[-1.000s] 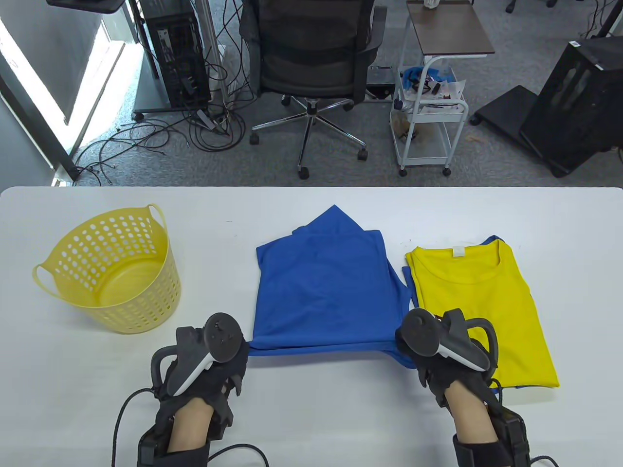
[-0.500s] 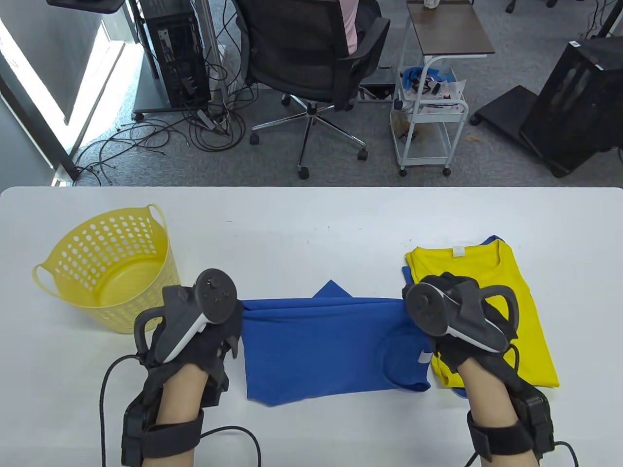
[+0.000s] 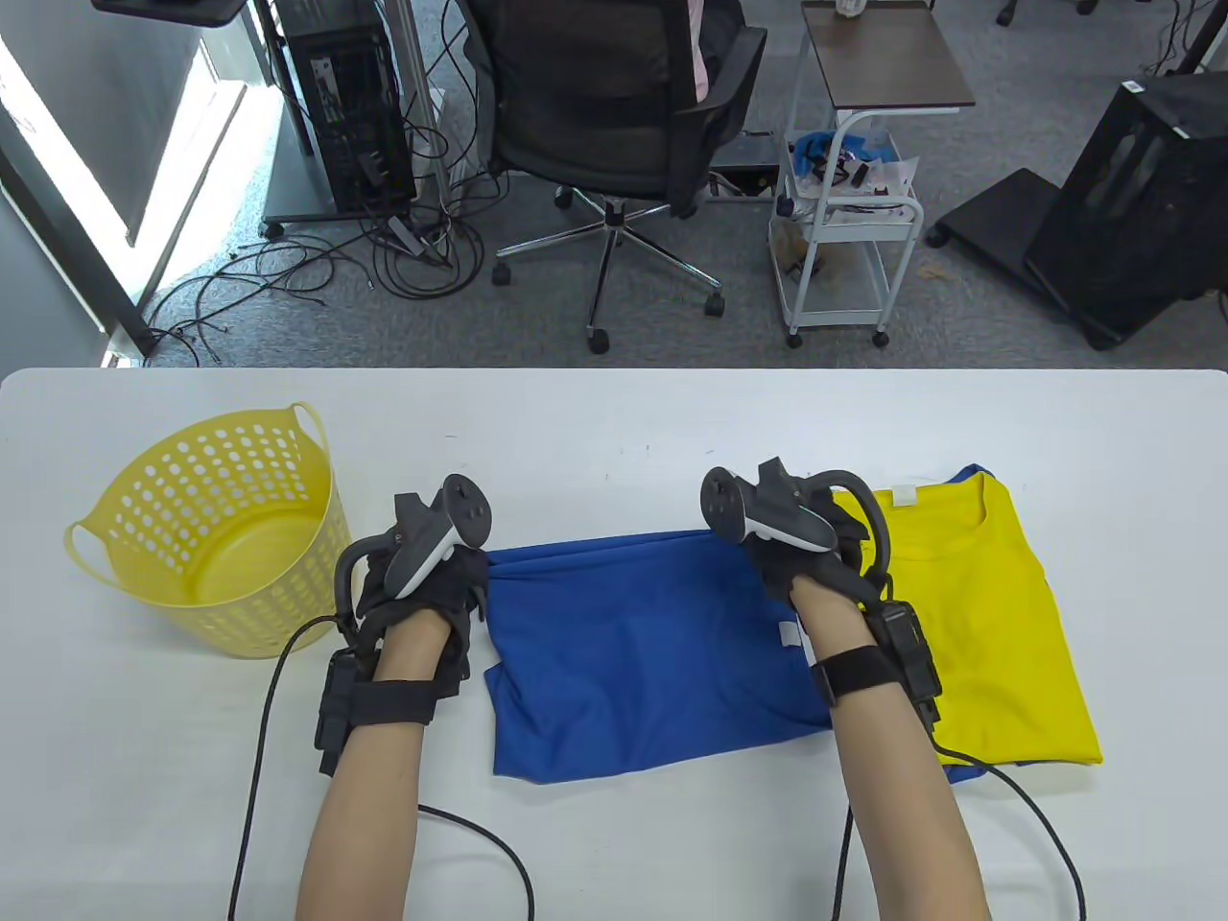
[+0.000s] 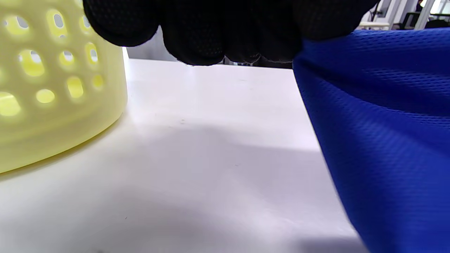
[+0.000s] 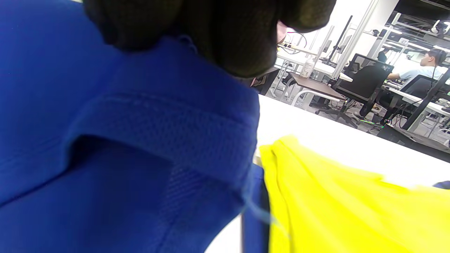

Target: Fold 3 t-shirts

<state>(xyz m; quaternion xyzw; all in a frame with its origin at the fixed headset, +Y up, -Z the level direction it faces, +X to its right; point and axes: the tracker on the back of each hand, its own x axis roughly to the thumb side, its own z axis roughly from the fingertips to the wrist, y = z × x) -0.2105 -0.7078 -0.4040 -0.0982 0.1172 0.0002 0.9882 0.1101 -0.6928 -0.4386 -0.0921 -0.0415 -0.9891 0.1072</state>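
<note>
Blue t-shirt (image 3: 643, 652) at counter (image 3: 614, 422) centre, now folded in half; a second ago lay longer, near hem at counter's 6 o'clock. Left hand (image 3: 432, 585) and right hand (image 3: 796, 547) moved toward 12 o'clock, both clamped on fabric corners. Yellow t-shirt (image 3: 998, 614) at 3 o'clock, unmoved. Yellow basket (image 3: 221, 537) at 9 o'clock. Judgement: final fold of third shirt nearly done; release and smoothing remain.

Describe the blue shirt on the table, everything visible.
The blue shirt is a mesh-textured knit, folded into a rough rectangle and lying on the white table between the yellow basket and the yellow shirt. A small white tag shows near its right edge. The left hand grips its far left corner, the right hand its far right corner at the collar. Its right edge meets the yellow shirt.
</note>
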